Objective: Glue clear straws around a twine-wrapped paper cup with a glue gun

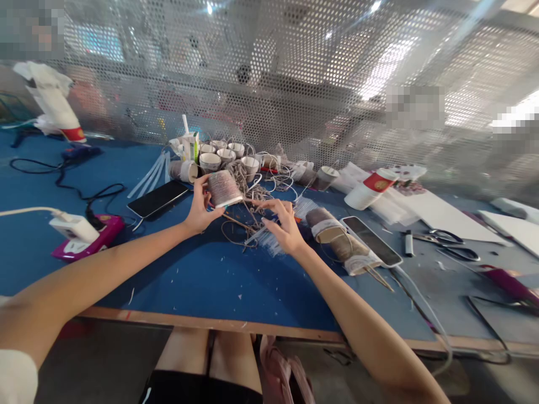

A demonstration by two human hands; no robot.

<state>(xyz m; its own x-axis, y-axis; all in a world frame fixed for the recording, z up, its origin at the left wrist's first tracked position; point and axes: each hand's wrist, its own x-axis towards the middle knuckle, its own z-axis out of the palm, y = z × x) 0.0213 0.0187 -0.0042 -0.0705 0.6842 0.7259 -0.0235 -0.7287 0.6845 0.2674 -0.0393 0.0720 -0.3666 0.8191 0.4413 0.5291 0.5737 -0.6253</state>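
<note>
My left hand (pixel 201 209) is closed around a paper cup (pixel 224 188) wound with greyish-brown cord, which lies tilted on its side above the table. Just right of the cup, my right hand (pixel 283 223) has its index finger stretched toward the cup's rim, with the thumb apart below. A strand of cord runs close to those fingertips; whether they touch it I cannot tell. Behind and below lies a tangle of loose cord (pixel 240 178). A pile of clear thin plastic strips (pixel 272 242) sits under my right hand.
Several wrapped cups (pixel 209 161) stand at the back. Left are a black phone (pixel 158 199) and a purple power strip (pixel 107 227). Right are wrapped cups (pixel 343 241) on their sides, a white phone (pixel 373 241), scissors (pixel 446 241) and a red-and-white cup (pixel 370 189). Perforated metal screens the back.
</note>
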